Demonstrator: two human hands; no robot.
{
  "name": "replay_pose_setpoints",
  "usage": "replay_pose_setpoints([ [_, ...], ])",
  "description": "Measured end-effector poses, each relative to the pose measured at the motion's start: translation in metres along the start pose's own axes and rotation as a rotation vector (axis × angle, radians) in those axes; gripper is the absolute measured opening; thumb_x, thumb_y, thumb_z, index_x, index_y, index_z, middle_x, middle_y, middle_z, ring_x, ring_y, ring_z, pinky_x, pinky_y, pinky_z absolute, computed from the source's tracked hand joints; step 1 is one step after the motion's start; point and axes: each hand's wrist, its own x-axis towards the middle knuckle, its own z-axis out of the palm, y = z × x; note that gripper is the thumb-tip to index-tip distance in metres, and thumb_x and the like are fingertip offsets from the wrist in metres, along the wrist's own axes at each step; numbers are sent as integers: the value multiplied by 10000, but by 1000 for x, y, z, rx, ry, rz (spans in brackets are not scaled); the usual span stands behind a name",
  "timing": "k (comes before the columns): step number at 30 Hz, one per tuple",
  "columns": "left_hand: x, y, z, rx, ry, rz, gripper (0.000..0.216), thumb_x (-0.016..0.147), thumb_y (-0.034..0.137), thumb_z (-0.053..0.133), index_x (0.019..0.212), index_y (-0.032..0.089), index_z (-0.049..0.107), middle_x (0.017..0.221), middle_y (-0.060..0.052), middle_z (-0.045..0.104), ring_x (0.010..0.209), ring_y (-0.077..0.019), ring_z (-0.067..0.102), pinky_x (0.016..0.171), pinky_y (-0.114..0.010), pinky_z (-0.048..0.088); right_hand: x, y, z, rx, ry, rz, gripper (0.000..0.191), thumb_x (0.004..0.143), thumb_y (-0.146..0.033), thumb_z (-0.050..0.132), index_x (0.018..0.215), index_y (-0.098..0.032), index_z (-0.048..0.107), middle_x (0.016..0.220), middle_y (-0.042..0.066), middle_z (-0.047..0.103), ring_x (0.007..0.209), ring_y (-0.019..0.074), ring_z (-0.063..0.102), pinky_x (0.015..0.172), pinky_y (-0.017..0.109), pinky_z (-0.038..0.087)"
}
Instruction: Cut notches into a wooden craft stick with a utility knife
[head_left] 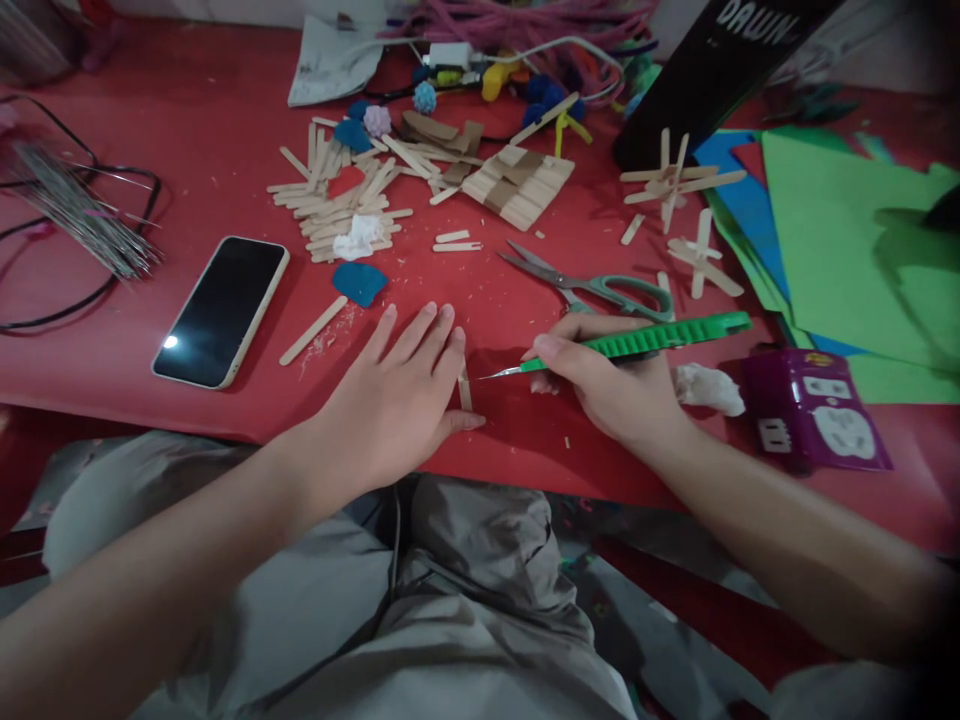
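Observation:
My left hand lies flat with its fingers stretched out, near the front edge of the red table. Under its index finger and thumb a wooden craft stick shows in part; the rest is hidden by the hand. My right hand grips a green utility knife like a pen. Its thin blade points left, the tip close to the visible part of that stick; whether they touch I cannot tell. Grey-handled scissors lie half open just beyond my right hand.
Loose craft sticks and a bundle of them lie behind the hands. At left are a phone and thin wires. At right stand joined stick pieces, a purple packet, coloured paper and a black cylinder.

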Motion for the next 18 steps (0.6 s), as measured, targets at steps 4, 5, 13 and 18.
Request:
replay_pose_setpoints([
  [4, -1, 0, -1, 3, -4, -5, 774, 1137, 510, 652, 1698, -7, 520, 1795, -289, 429, 1739, -423, 361, 1424, -655, 305, 0, 1, 0, 17, 14, 0, 420, 914, -527, 935, 633, -275, 750, 595, -25, 696, 536, 144, 644, 550, 299, 527],
  [5, -1, -1, -1, -2, 4, -2, 766, 1133, 508, 660, 1693, 0, 532, 1793, -286, 436, 1738, -422, 365, 1424, -656, 304, 0, 2, -1, 19, 12, 0, 417, 917, -526, 933, 639, -276, 748, 601, -26, 696, 538, 144, 643, 551, 301, 528],
  [13, 0, -4, -4, -29, 10, -10, 785, 1110, 546, 694, 1685, 30, 557, 1785, -271, 474, 1733, -440, 378, 1420, -690, 292, 0, 10, -6, 47, 8, 17, 450, 899, -633, 929, 673, -285, 755, 618, -24, 692, 565, 168, 660, 566, 329, 542],
  [18, 0, -4, -4, -47, -7, -8, 796, 1123, 548, 670, 1708, 29, 522, 1810, -260, 444, 1740, -427, 370, 1433, -681, 261, 0, 8, -6, 76, -24, 24, 443, 887, -654, 931, 685, -286, 788, 638, -13, 721, 559, 168, 660, 583, 335, 559],
])
